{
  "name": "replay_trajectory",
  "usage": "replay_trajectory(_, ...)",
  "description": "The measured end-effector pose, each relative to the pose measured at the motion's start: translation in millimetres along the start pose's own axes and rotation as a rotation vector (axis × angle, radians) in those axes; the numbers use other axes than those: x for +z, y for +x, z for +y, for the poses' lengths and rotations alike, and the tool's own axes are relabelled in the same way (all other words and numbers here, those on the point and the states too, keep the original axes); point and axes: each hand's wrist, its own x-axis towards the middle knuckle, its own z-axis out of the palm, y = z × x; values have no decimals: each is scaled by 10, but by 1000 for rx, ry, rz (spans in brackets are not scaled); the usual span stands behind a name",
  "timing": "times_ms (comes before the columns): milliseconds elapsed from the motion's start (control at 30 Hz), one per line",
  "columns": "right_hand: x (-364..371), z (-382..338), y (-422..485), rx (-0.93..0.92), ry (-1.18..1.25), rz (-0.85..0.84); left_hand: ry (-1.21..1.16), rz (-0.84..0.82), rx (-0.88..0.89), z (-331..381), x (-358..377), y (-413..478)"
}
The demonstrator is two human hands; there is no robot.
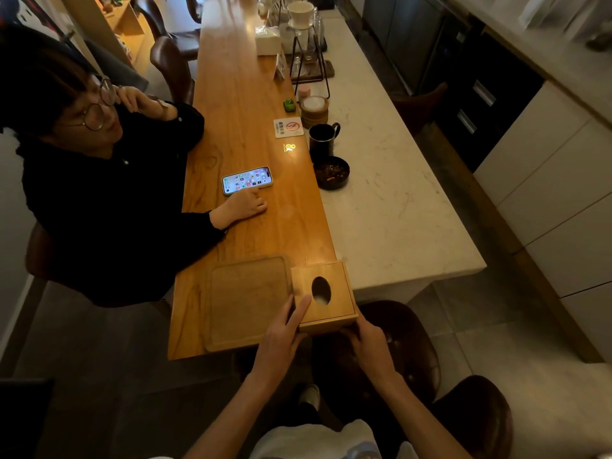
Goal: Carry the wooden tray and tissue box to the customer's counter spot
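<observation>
Left hand (281,336) gripping tissue box (323,296) left side; right hand (371,346) clasping its near-right corner; wooden tray (245,303) beside

The tray (246,301) is pale, matte wood with faint grain. The tissue box (323,294) is a warmer honey wood, its oval hole dark with white tissue showing. The bar (245,127) is glossy orange-brown wood with darker grain rings. The counter (390,200) beside it is white marble with thin grey veins. The phone (247,180) glows white, dotted with many-coloured icons. The mug (323,139) and bowl (331,172) are black. The customer's sleeve (185,226) is black. The card (288,127) is white with a red circle.
</observation>
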Motion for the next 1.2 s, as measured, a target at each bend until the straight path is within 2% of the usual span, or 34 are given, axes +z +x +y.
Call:
replay_trajectory(767,51,2,-19,-23,-6,88,-20,15,-2,-50,88,-15)
replay_trajectory(1033,57,24,-10,-16,-20,66,-33,13,-6,-51,78,-10)
replay_trajectory(1200,36,-18,-9,62,17,22,-42,-10,-26,-18,53,-13)
